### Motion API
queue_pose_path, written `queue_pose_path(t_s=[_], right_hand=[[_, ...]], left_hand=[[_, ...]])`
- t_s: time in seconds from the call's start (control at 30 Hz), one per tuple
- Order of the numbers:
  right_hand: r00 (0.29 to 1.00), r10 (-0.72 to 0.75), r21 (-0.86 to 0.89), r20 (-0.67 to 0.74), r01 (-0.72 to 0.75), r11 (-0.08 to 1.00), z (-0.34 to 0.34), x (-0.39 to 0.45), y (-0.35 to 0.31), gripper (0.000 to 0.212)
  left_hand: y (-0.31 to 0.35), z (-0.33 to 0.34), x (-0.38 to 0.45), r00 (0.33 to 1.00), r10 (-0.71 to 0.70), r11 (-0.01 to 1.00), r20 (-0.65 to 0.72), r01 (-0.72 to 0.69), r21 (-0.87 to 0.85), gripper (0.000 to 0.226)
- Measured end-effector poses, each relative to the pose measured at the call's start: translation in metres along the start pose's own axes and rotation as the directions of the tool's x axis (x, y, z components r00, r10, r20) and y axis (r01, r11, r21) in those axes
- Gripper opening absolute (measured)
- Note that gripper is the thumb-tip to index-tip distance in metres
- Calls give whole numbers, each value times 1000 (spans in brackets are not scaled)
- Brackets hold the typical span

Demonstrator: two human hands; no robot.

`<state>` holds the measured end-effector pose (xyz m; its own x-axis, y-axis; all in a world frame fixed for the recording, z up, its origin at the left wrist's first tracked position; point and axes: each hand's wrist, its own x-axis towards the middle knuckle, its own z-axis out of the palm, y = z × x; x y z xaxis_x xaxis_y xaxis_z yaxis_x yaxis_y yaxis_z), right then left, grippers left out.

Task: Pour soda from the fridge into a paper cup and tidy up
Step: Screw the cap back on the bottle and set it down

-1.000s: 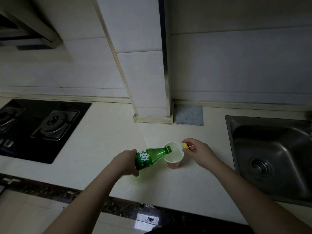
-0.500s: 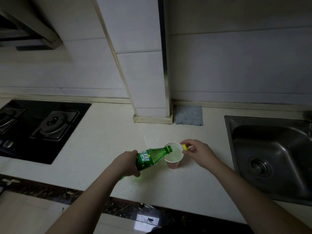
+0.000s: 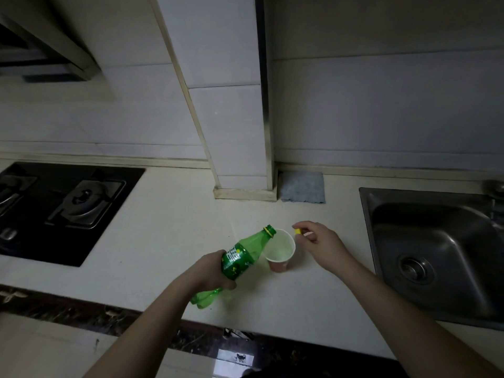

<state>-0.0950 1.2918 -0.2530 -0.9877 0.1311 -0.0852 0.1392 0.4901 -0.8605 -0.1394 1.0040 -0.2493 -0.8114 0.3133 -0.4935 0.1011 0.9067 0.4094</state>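
Standing on the pale counter [image 3: 163, 230], the paper cup [image 3: 281, 251] sits between the two hands, with pale liquid inside it. The green bottle [image 3: 240, 261] is tilted, its open neck raised toward the cup's left rim, its base low and near the counter edge. The left hand [image 3: 210, 271] wraps its fingers round the lower half of the bottle, gripping it at the label. The right hand [image 3: 319, 242] hovers just to the right of the cup, not touching it, and pinches a small yellow cap [image 3: 297, 231] between thumb and forefinger, the other fingers loosely curled. The cap is just beside the cup's upper right rim. A steel sink [image 3: 436, 249] lies to the right, a black stove [image 3: 62, 208] to the left, and a grey cloth [image 3: 302, 186] lies by the wall behind the cup.
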Motion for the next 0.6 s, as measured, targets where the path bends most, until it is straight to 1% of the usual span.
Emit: queue_pose_path(t_s=[0.13, 0.27, 0.43, 0.5, 0.6], right_hand=[[1000, -17, 74, -14, 18, 997, -1, -2, -15, 23], [998, -59, 188, -28, 63, 980, 0, -5, -37, 24], [988, -155, 235, -26, 157, 959, 1, -8, -70, 28], [979, -200, 207, -25, 201, 957, -1, -9, -82, 28], [956, -292, 78, 5, 291, 954, -3, -11, -93, 27]], left_hand=[[-4, 3, -3, 999, 35, 993, -28, -38, -110, 64], [-4, 2, -7, 992, 90, 966, -85, -108, -236, 64], [0, -3, -10, 974, 181, 943, -139, -211, -256, 62], [1, -5, -10, 966, 212, 938, -149, -244, -245, 61], [0, -9, -11, 957, 244, 936, -157, -275, -222, 60]])
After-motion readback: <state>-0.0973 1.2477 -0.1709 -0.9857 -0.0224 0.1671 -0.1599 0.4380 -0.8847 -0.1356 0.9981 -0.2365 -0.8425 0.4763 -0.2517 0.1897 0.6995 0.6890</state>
